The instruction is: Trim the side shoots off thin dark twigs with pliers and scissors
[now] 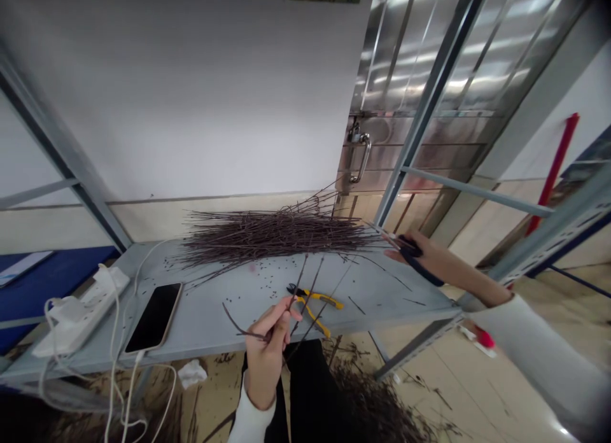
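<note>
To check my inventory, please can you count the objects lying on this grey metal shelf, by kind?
Pile of thin dark twigs: 1
Yellow-handled pliers: 1
Smartphone: 1
White power strip: 1
Total: 4

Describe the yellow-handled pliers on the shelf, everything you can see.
The pliers lie flat on the grey metal shelf, toward its front edge. They have two glossy yellow handles, which spread apart in a V and point right, and a small dark metal head at the left end. The head is too small to tell whether the jaws are open. Nothing grips them. The twigs held in the left hand pass close by, and it is unclear whether they touch.
</note>
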A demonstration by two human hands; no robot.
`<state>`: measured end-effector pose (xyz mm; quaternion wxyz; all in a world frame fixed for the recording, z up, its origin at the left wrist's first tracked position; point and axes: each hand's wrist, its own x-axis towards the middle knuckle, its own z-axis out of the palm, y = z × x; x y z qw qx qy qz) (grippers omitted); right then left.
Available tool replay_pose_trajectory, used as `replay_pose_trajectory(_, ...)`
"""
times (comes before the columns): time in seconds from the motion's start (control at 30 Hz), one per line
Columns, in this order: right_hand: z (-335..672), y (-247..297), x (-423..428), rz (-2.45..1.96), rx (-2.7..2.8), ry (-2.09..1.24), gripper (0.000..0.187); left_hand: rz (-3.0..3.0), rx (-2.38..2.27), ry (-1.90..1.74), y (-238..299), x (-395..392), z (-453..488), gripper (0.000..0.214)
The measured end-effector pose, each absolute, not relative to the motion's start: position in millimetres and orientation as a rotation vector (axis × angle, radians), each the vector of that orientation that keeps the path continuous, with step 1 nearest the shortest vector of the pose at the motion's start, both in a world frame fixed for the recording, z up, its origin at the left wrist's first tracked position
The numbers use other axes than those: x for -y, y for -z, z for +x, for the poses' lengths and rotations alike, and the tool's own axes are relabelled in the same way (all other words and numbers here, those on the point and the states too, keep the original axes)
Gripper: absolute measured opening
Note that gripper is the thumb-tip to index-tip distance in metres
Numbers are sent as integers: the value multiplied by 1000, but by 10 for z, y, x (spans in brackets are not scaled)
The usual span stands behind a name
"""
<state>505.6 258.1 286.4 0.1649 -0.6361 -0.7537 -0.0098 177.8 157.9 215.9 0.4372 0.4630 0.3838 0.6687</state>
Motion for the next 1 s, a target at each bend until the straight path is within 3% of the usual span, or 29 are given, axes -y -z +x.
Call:
replay_pose_trajectory(0.07,5104,-2524,-2684,-1949,2097,-168,21,1123,-958,-1655,-2198,-1549,1786,33)
replay_pose_trajectory(0.33,4743,-1515,-2882,-2051,2153,-280,8,1027,-939,-1652,-2229,-1525,1809,34)
replay_pose_trajectory(0.63,4152,-1392,-2816,-1847,2256,-123,35,1014,-920,-1620,-2221,-1551,1771,33)
replay_pose_trajectory(0.8,3688,-1408,-2567,-1603,2557,-291,78,1005,-917,-1602,-2218,-1551,1753,36)
replay_pose_trajectory(0.87,3584,-1436,-2523,-1640,2599,-318,79,996,-906,-1592,-2225,-1544,1742,34)
replay_pose_trajectory(1.0,3506,-1467,-2537,-1748,2551,-302,63,989,-884,-1571,-2231,-1528,1709,32)
